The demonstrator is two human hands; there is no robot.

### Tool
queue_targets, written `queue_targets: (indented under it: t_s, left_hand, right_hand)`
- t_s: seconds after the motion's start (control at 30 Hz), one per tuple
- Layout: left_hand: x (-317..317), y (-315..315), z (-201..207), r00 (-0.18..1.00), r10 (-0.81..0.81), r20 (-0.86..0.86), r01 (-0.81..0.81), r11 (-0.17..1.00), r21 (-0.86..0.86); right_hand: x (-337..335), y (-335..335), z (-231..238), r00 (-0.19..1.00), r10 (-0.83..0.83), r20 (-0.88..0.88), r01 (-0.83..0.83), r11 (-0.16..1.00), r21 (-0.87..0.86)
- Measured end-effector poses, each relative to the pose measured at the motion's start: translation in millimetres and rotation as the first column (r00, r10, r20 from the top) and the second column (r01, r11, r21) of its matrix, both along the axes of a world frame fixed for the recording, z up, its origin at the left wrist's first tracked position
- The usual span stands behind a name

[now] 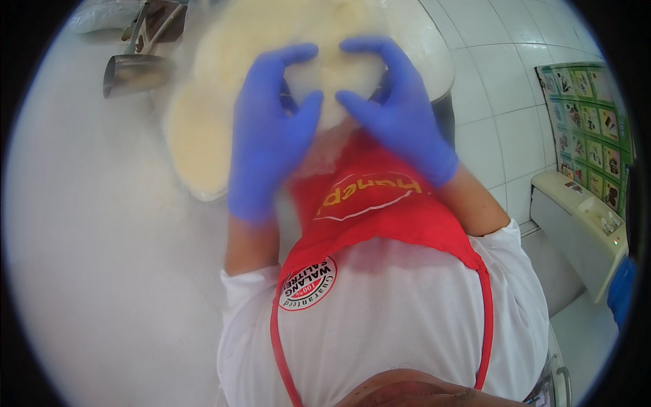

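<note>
Both of my hands wear blue gloves and reach forward over a hazy, pale yellow surface (pixel 200 142) with rounded edges. My left hand (pixel 274 122) and my right hand (pixel 400 102) face each other, fingers and thumbs curved inward. Between them lies a whitish, rounded thing (pixel 332 81). Its kind is blurred by the haze, and both hands seem to curl round its sides. Dark gaps show inside the curve of each hand. The lower fingers are hidden behind the palms. A red apron (pixel 380 183) hangs just below the hands.
A metal scoop (pixel 132 74) lies at the upper left, beside long handles (pixel 152 27). White tiles (pixel 502 136) run along the right, with a green picture poster (pixel 586 115) and a beige appliance (pixel 583 217). Something blue (pixel 620 292) shows at the right rim.
</note>
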State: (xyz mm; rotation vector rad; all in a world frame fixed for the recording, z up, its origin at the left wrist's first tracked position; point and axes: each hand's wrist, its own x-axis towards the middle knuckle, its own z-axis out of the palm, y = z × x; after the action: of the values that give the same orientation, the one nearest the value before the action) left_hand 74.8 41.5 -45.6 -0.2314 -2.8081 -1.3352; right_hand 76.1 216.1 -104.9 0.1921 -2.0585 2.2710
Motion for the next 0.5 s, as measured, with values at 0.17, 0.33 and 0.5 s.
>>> queue_targets:
  t_s: [0.17,0.33,0.5]
  left_hand:
    - [-8,-22,-3,0.992,0.046,0.115,-0.06,0.99,0.124]
    - [-9,-13,-6,0.995,0.093,0.03,-0.096,0.983,0.154]
    - [1,2,-5,1.0,0.018,-0.016,-0.017,0.999,0.039]
  right_hand:
    - [-15,29,-8,0.977,0.195,0.083,-0.207,0.964,0.165]
    - [-13,21,-1,0.998,0.034,0.046,-0.034,0.999,0.007]
    - [0,2,5,0.998,-0.052,-0.036,0.052,0.998,0.021]
